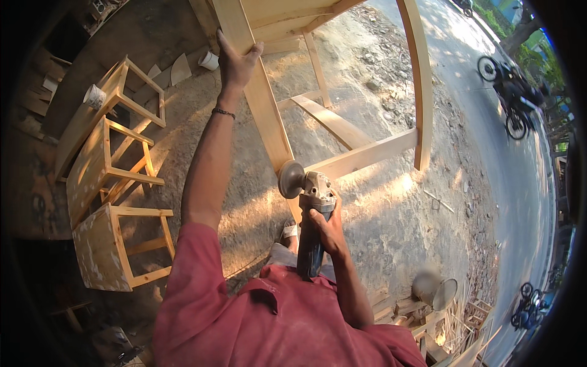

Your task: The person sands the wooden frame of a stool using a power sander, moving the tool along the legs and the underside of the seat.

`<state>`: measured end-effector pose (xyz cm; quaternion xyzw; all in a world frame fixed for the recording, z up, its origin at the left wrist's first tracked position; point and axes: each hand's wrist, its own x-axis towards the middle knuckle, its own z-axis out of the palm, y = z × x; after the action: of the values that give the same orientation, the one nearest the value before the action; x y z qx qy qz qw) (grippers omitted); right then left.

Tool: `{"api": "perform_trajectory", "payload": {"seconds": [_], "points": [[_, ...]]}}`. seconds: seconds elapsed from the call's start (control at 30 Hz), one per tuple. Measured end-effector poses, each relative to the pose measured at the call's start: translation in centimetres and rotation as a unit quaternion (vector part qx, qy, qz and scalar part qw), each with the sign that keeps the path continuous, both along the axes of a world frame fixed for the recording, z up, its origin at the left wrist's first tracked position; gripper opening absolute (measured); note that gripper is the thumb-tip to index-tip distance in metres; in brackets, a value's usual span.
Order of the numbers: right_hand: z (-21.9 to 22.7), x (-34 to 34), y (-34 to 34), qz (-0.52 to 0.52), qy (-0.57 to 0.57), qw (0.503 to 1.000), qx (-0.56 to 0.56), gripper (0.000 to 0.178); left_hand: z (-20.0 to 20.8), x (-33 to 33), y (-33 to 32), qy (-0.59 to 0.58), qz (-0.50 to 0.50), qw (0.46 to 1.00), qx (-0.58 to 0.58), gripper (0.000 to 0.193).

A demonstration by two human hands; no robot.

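Observation:
My right hand (330, 226) is wrapped round the black body of an angle grinder (311, 235). The grinder's round disc (292, 179) is at the lower part of a pale wooden leg, by the joint with a crosspiece; whether it touches the wood I cannot tell. With my left hand (237, 64) I grip that leg (266, 113) higher up, thumb on one side and fingers over the other edge. The leg belongs to a wooden chair or table frame (367, 156), which stands tilted before me, its panel at the top of the view.
Several small wooden stools (122, 244) lie on their sides at the left, with a white tub (95, 96) on one. Another white tub (208, 60) is farther back. Wood scraps (422, 318) are heaped at lower right. Motorcycles (512, 95) are on the road (483, 202).

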<state>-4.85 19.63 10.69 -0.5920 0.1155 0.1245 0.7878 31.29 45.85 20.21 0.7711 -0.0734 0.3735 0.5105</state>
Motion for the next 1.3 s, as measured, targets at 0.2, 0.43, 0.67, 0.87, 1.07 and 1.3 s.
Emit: {"api": "perform_trajectory", "payload": {"seconds": [0.2, 0.43, 0.67, 0.87, 1.07, 1.3], "points": [[-0.5, -0.7, -0.2, -0.009, -0.011, 1.0, -0.001, 0.091, -0.1, 1.4, 0.4, -0.031, 0.012, 0.999, 0.019, 0.113], [-1.0, -2.2, -0.6, -0.003, 0.019, 1.0, 0.009, 0.093, -0.3, 3.5, 1.7, -0.022, -0.011, 1.0, 0.004, 0.111], [-3.4, -4.7, -1.5, -0.014, 0.069, 0.997, 0.036, 0.094, 0.5, 5.2, 2.3, -0.013, -0.066, 0.997, -0.042, 0.097], [-5.9, -6.7, -2.4, -0.04, 0.091, 0.991, 0.087, 0.094, 1.2, 6.5, 2.7, 0.04, -0.018, 0.998, -0.052, 0.076], [-7.8, -9.3, -2.8, -0.09, 0.118, 0.984, 0.095, 0.081, 1.3, 8.0, 4.8, 0.104, -0.008, 0.994, -0.027, 0.057], [-6.6, -8.8, -5.5, -0.101, 0.045, 0.993, 0.028, 0.095, 0.5, 10.1, 3.6, 0.076, -0.018, 0.991, -0.107, 0.041]]}}
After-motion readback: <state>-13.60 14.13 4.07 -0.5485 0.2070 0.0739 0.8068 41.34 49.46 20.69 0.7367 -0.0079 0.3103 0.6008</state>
